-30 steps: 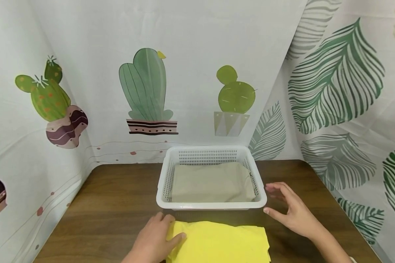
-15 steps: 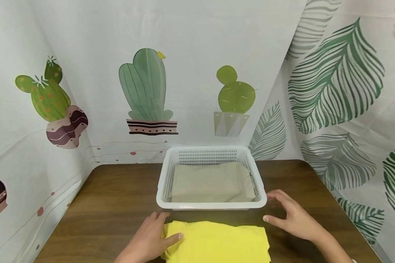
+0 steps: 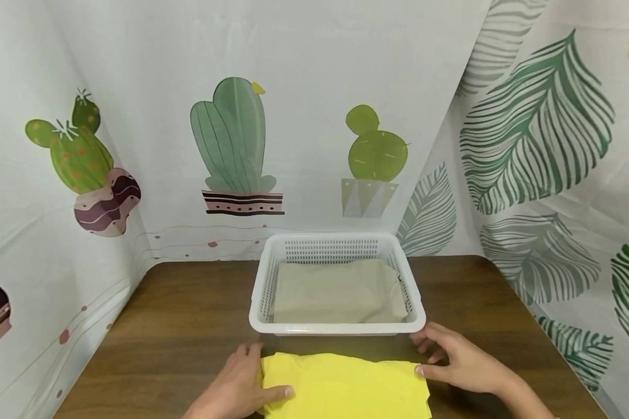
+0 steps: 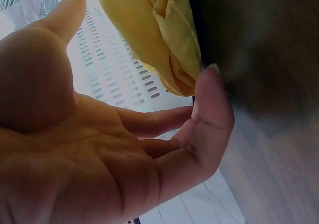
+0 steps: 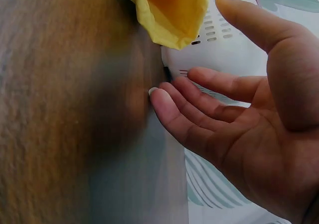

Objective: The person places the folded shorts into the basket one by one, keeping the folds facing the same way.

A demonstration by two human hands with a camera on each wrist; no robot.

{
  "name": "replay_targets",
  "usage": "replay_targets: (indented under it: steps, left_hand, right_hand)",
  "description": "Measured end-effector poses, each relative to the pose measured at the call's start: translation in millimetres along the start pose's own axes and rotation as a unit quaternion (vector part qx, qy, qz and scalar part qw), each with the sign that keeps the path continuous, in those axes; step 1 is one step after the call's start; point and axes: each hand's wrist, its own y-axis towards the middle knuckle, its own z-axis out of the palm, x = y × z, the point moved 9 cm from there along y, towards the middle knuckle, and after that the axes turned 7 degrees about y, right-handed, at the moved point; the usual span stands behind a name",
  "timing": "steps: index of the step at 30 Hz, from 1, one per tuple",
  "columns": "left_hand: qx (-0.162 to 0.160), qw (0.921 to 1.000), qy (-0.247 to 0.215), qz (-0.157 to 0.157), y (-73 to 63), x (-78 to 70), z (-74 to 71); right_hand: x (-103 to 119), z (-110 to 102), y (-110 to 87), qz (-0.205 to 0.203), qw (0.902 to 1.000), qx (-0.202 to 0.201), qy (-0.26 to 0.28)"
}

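Observation:
A folded yellow cloth [image 3: 346, 387] lies on the table at the front, cut off by the lower edge of the head view. At its left end is my left hand [image 3: 234, 381], thumb over the top and fingers beside the edge. The left wrist view has bent fingertips [image 4: 209, 84] right at the cloth's folded side [image 4: 172, 50]. My right hand [image 3: 458, 361] is at the right end, thumb tip at the upper corner. In the right wrist view, loosely bent fingers [image 5: 167, 107] stand apart from the cloth's open fold [image 5: 172, 15], low over the table.
Just behind the yellow cloth stands a white plastic basket [image 3: 338, 329] with slotted walls. Folded beige cloth [image 3: 338, 291] lies in it. The brown wooden table [image 3: 188, 308] backs onto a white curtain [image 3: 304, 116] printed with cacti; leaf-printed fabric [image 3: 534, 128] hangs at the right.
My right hand has come down from beside the basket's corner to the yellow cloth's right end. The left hand has shifted slightly left and down along the cloth's left edge.

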Motion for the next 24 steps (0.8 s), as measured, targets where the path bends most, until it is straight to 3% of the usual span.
replay_targets:
  steps: [5,15,24]
  left_hand:
    - [0.000,1.0000,-0.003,-0.002,-1.0,-0.7,2.3]
    - [-0.002,0.9998,-0.017,0.009,1.2,-2.9,9.6]
    - [-0.005,0.9998,-0.019,0.000,-0.9,-0.7,9.1]
  right_hand:
    - [-4,6,-1.4,0.023,0.9990,0.027,0.028]
    - [-4,19,-2.2,0.055,0.9948,0.080,0.032]
    - [-3,24,-2.4,0.082,0.9889,0.111,0.055]
